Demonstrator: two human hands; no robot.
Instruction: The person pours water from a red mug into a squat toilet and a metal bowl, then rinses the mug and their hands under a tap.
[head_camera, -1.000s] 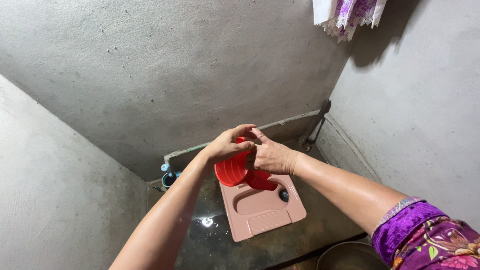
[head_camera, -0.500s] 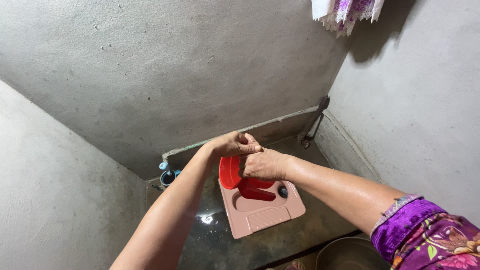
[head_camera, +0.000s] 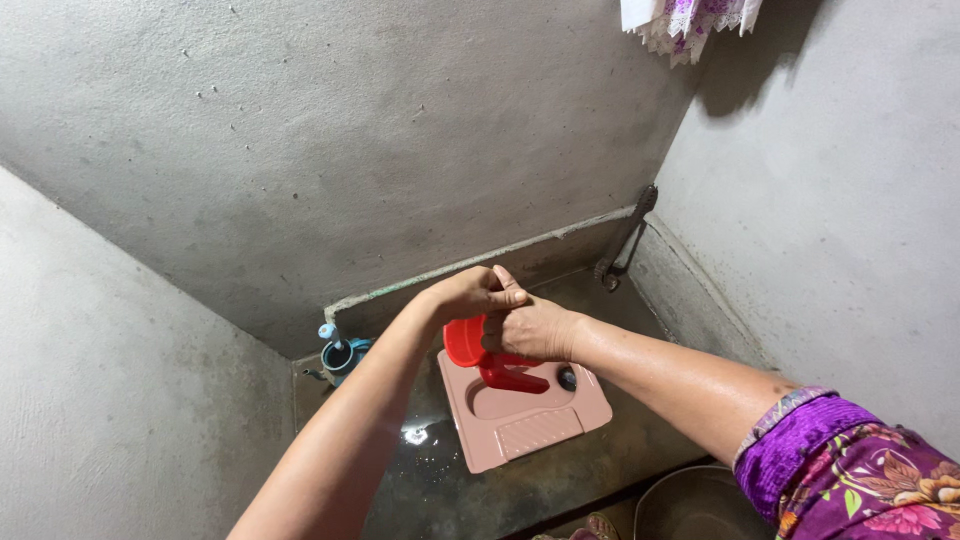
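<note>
Both hands (head_camera: 505, 315) grip red dipper (head_camera: 466, 342) above pink pan (head_camera: 525, 420).

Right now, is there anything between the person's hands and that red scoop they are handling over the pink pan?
Nothing visible. Both the left hand and the right hand are already on the red scoop, their fingers meeting over its rim. It hangs above the pink squat pan, with only open air between them.

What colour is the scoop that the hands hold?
The scoop is red, held between both hands above a pink floor pan. The head view shows it best.
</note>
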